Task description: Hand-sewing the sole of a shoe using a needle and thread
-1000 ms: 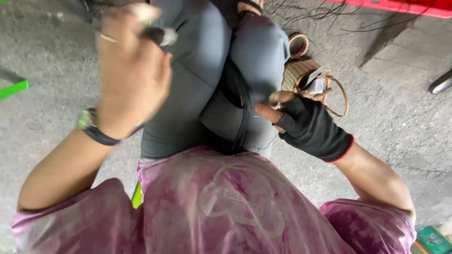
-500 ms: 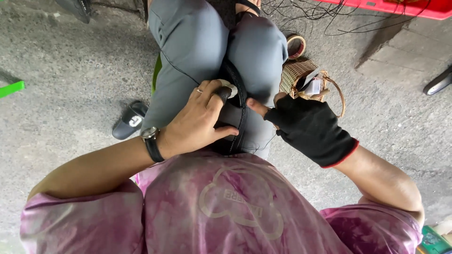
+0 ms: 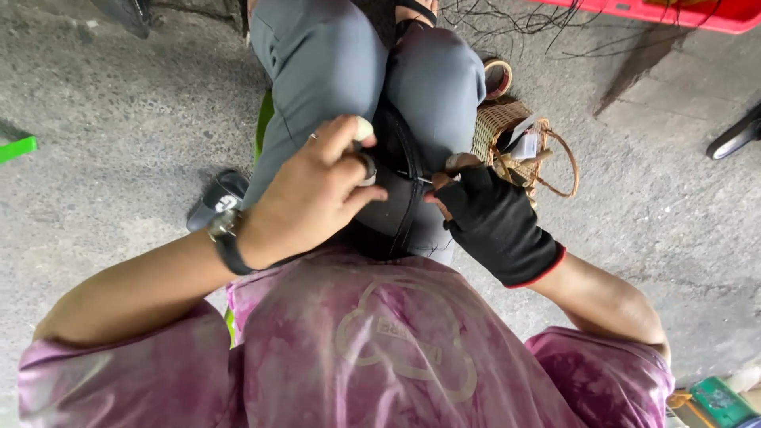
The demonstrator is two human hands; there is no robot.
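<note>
Closest in, I see a pink tie-dye shirt (image 3: 380, 357) filling the bottom of the view, with both forearms reaching forward over it. My left hand (image 3: 313, 194), bare with a ring and a black wristwatch (image 3: 226, 238), is curled closed with its fingertips pinching something small and pale; I cannot tell what. Just right of it my right hand (image 3: 495, 222), in a black fingerless glove, is closed with thumb and forefinger pinching a thin wire (image 3: 420, 178) that runs between the two hands. Both hands rest on a dark band (image 3: 396, 198) lying in the lap, between the grey-trousered knees (image 3: 357, 71).

I judge the wire light, thin and springy, likely to slip or kink, so it wants a fingertip pinch close to the working end. The band looks soft and pliable, steady enough to pin against the thigh.

Just beyond the right hand sits a woven basket (image 3: 507, 131) on the concrete floor (image 3: 103, 119), a tape roll (image 3: 498, 78) beside it. Farther off, tangled wires (image 3: 507, 16) and a red crate (image 3: 690, 9).
</note>
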